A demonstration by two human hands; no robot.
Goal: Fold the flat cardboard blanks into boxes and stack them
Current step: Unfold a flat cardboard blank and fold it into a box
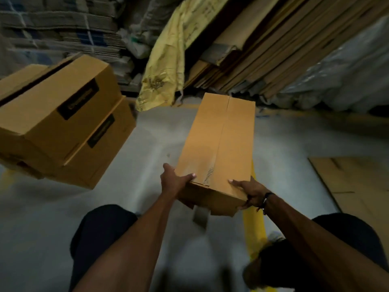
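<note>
A long folded cardboard box (219,144) is held out in front of me above the grey floor, its top flaps closed along a centre seam. My left hand (173,182) grips its near left corner, thumb on top. My right hand (251,191) grips the near right corner, thumb on top and fingers under. A stack of two folded boxes (63,123) with black labels stands to the left. Flat cardboard blanks (355,182) lie on the floor at the right.
Tall cardboard sheets (263,49) lean against the back wall beside a yellow sack (168,60). Bundled flat cartons (59,28) fill the back left. A yellow line (254,226) runs along the floor under the box. My knees are at the bottom.
</note>
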